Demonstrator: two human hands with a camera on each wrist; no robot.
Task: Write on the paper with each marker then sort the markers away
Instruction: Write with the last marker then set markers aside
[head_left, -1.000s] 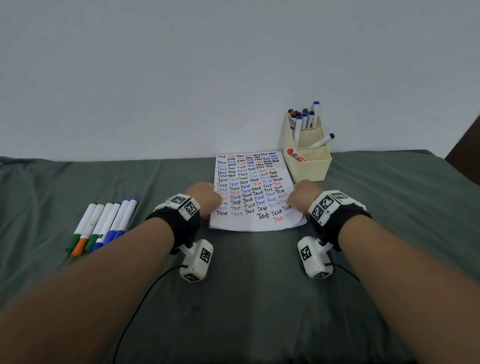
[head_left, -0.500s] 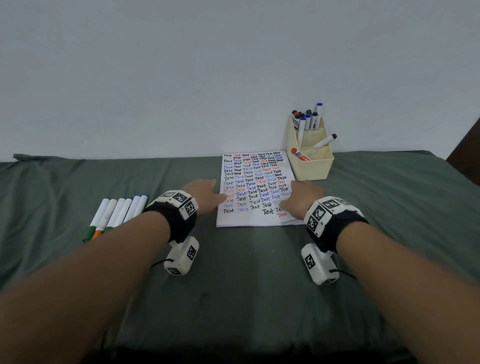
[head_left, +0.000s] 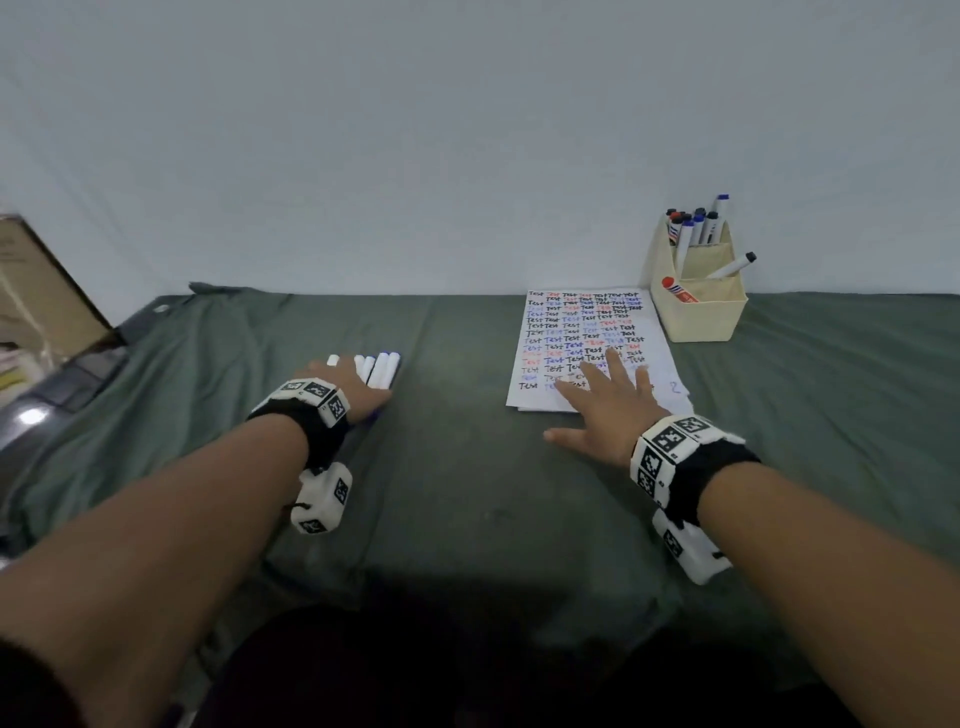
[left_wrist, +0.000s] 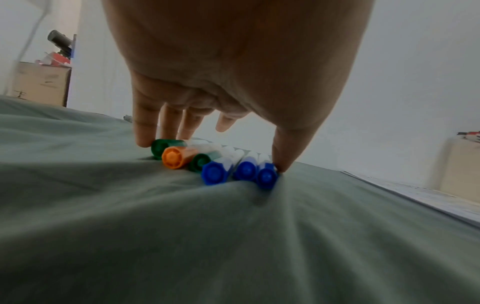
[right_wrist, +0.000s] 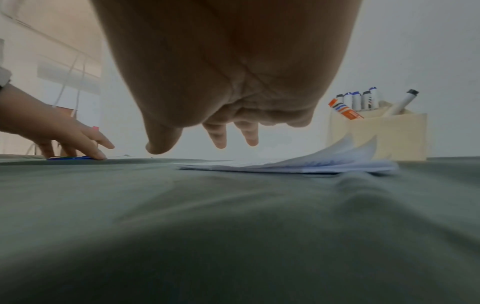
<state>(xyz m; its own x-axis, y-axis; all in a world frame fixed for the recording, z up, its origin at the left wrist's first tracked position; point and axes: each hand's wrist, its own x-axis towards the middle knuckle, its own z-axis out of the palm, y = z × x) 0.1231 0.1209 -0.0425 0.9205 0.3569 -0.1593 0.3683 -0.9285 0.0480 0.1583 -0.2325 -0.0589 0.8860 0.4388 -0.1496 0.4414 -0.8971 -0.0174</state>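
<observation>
Gone from the paper (head_left: 571, 322), the left hand (head_left: 353, 383) now spreads across the markers (head_left: 383, 368), which lie side by side pointing away from the person, well left of the right hand (head_left: 608, 410), splayed on the paper.

Bare sheet lies open along the bed's (head_left: 467, 493) near edge and in the wide strip between the row of markers (head_left: 382, 366) under the left hand (head_left: 345, 382) and the paper (head_left: 582, 322). At the far edge the organizer (head_left: 698, 317) stands against the wall (head_left: 415, 156), with stored markers (head_left: 696, 228) sticking up from it. The paper's near right corner curls upward.
</observation>
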